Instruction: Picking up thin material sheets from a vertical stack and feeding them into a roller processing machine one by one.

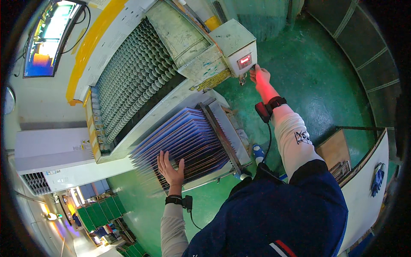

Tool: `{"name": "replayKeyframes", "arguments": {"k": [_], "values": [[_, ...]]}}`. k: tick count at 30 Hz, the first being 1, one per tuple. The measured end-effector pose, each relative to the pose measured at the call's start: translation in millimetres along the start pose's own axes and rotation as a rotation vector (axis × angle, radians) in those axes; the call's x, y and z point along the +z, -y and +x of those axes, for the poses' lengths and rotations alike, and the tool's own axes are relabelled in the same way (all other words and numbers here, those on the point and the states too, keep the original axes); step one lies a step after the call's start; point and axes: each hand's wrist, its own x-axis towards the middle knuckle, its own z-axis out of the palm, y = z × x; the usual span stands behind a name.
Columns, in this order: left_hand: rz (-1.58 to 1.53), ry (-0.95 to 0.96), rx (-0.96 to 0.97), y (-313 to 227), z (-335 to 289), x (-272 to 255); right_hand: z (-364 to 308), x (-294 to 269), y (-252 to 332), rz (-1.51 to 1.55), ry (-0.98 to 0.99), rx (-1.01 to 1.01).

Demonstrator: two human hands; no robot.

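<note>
At the front of a pale control box [237,43] with a lit red display [244,61], my right hand [261,77] has its fingers closed at a small dark knob [254,67]. The fingertips partly cover this knob. My left hand [172,173] is open, its fingers spread over the near side of a rack of thin, upright dark panels [184,128]. Whether it touches the panel edges I cannot tell. A dark metal bar [219,132] runs across the right end of the rack.
Above the rack stands a machine with rows of grey rollers [132,81]. A monitor [51,38] hangs at upper left. To the right, a white board [364,184] carries a blue glove [377,180]. The floor [317,64] is green. My shoe [258,150] is beside the rack.
</note>
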Motion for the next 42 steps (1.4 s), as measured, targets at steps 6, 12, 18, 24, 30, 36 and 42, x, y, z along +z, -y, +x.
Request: {"name": "replayKeyframes", "arguments": {"k": [6,12,18,24,30,36,42], "values": [[-0.013,-0.005,0.012,1.3,1.7,-1.6,-4.7,1.0,0.4,0.014,0.007,0.0],[-0.023,0.004,-0.006,4.4,1.8,-0.9,-7.6,2.0,0.4,0.038,-0.012,0.01],[-0.003,0.022,-0.08,-1.4,0.5,-3.7,-5.5,-12.6,-9.3,0.054,0.057,0.074],[-0.014,-0.003,-0.148,-5.6,2.8,-17.1,-30.4,-17.2,-35.0,-0.074,0.333,0.217],[-0.06,0.006,-0.183,-1.7,0.3,-18.6,-59.1,-26.2,-60.4,-0.377,0.788,0.34],[-0.134,-0.042,-0.129,14.3,-13.1,-10.2,-185.2,51.5,-37.9,-0.738,0.859,0.018],[-0.244,-0.139,-0.129,19.9,-25.7,-5.3,-352.1,85.3,-36.4,-1.139,1.44,-0.47]]}}
